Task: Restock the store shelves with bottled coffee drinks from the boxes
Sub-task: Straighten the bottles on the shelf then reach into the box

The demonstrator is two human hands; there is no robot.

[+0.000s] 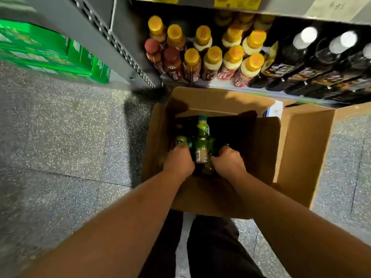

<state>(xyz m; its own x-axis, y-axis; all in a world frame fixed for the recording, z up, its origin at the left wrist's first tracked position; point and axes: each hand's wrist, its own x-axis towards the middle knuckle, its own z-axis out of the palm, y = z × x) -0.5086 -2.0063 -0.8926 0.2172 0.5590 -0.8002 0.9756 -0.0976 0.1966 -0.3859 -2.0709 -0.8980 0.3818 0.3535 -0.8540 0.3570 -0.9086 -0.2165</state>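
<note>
Left hand [178, 162] fingers gripping coffee bottle [181, 141] in cardboard box [266, 149], right hand [228, 162] fingers curled, hold unclear

One wide-angle view from the person's head, tilted steeply down — almost straight over the open box [267, 149] on the floor [60, 137]. Forearms run in from the bottom edge, close to the lens; left grip [178, 160] and right grip [228, 160] fall mid-frame among its bottles [202, 129]. The shelf [216, 83] front crosses the top — directly ahead of the wearer.
</note>
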